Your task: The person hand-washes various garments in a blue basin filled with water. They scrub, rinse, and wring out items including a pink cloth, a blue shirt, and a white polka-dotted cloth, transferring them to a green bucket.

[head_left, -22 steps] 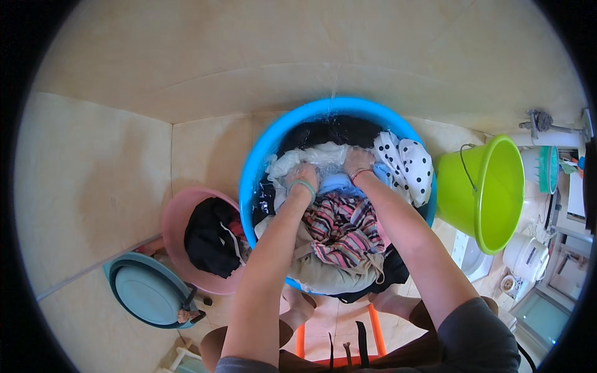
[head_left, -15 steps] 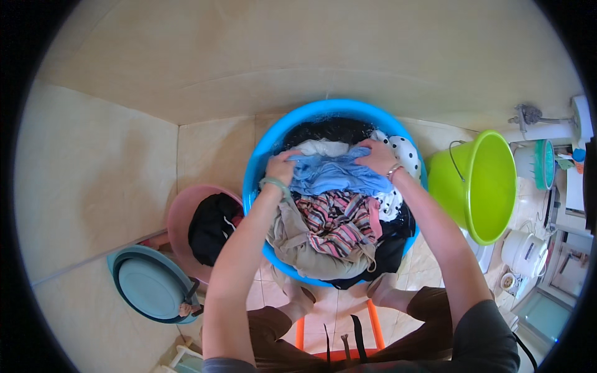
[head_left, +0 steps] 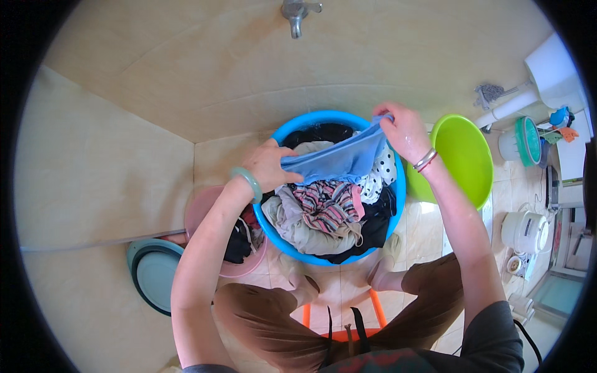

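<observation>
A light blue cloth garment (head_left: 339, 160) is stretched between my two hands above a round blue tub (head_left: 261, 225) full of laundry. My left hand (head_left: 266, 165) grips its left end; a pale green bangle circles that wrist. My right hand (head_left: 404, 132), raised higher, pinches the upper right corner. In the tub below lie a striped multicoloured garment (head_left: 326, 204), a beige-grey garment (head_left: 289, 217), a white cloth with black dots (head_left: 382, 177) and dark clothes (head_left: 373, 230). The garment's exact kind cannot be made out.
Right of the tub stands a lime green bucket (head_left: 465, 158). A pink basin (head_left: 239, 268) with dark clothes sits at the left, beside grey-green basins (head_left: 158, 280). A metal tap (head_left: 297, 17) juts from the wall. White buckets (head_left: 522, 231) stand farther right.
Both hands have lifted the blue garment from the pile and spread it apart. My right hand went up and right, my left hand moved left. The view has shifted, bringing the tap into sight.
</observation>
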A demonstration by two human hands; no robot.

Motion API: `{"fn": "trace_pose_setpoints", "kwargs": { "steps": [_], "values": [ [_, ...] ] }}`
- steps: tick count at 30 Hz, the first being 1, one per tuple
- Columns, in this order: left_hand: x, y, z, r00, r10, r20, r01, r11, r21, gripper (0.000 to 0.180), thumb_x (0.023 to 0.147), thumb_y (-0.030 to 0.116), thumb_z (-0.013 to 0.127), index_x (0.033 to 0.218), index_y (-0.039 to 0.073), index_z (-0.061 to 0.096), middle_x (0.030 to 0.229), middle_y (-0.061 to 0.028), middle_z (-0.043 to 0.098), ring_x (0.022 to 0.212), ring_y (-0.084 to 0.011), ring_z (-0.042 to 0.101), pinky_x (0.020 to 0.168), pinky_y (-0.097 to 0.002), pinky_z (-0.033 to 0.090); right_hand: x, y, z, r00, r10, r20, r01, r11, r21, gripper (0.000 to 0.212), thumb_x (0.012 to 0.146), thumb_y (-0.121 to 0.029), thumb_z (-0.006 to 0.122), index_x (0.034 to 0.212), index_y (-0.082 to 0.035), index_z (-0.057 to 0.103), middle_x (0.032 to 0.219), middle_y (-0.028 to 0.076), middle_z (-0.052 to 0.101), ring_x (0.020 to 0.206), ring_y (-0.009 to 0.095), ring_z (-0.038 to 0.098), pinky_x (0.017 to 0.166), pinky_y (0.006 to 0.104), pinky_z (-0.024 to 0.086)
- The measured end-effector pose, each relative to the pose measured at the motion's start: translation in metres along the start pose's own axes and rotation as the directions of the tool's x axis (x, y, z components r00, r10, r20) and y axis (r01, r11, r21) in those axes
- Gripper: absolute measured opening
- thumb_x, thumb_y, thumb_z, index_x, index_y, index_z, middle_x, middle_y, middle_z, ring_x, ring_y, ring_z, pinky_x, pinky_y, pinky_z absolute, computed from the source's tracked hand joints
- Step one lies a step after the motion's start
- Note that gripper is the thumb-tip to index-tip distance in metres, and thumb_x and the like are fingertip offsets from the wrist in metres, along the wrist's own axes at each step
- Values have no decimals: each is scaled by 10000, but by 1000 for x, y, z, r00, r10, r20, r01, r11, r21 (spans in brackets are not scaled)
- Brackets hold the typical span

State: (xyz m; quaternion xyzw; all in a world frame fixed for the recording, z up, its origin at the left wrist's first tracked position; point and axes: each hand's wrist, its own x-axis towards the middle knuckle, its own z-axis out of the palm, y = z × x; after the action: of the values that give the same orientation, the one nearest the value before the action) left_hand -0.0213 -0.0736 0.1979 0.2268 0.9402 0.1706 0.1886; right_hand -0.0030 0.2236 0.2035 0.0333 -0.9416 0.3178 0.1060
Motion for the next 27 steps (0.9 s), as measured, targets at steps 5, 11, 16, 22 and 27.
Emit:
{"fn": "trace_pose_setpoints", "kwargs": {
  "steps": [5, 11, 16, 22, 27],
  "values": [
    [-13, 11, -31, 936, -45, -349, -94, 925, -369, 198, 779, 228, 752, 929, 101, 730, 831, -57, 635, 757, -192, 610, 638, -329, 489, 8, -67, -43, 973, 154, 171, -228, 737, 637, 232, 906, -67, 420, 882, 9, 638, 847, 93, 661, 729, 170, 657, 596, 290, 558],
    [-42, 79, -102, 870, -236, -433, -257, 532, -807, 213, 855, 210, 715, 995, 50, 700, 789, -12, 649, 651, -71, 577, 565, -232, 501, 12, -124, -101, 989, -96, -112, 141, 401, 905, 215, 897, -20, 403, 954, 70, 589, 939, 174, 636, 851, 241, 651, 752, 391, 578],
    [-53, 95, -130, 748, -183, -638, -525, 425, -737, 209, 872, 164, 688, 1043, 45, 680, 814, -15, 650, 718, -78, 593, 588, -245, 514, 18, -120, -120, 926, -217, -309, 370, 358, 857, 217, 916, -75, 425, 1004, 50, 579, 1068, 218, 602, 959, 289, 624, 848, 442, 545],
    [-17, 49, -37, 785, -110, -610, -377, 697, -610, 188, 752, 128, 771, 922, 59, 725, 1081, -71, 597, 942, -176, 580, 763, -299, 507, -5, -70, -42, 997, -62, -42, 65, 428, 901, 180, 875, -11, 439, 924, 36, 606, 966, 139, 637, 878, 206, 628, 780, 353, 545],
    [34, -25, 127, 899, -62, -434, -83, 949, -306, 124, 710, 268, 777, 825, 241, 740, 1451, -94, 424, 1326, -369, 349, 1028, -564, 315, -38, 42, 100, 915, -72, 397, -103, 909, 403, 232, 817, -85, 606, 1043, -88, 656, 996, 107, 606, 881, 212, 630, 781, 321, 523]
  ]
}}
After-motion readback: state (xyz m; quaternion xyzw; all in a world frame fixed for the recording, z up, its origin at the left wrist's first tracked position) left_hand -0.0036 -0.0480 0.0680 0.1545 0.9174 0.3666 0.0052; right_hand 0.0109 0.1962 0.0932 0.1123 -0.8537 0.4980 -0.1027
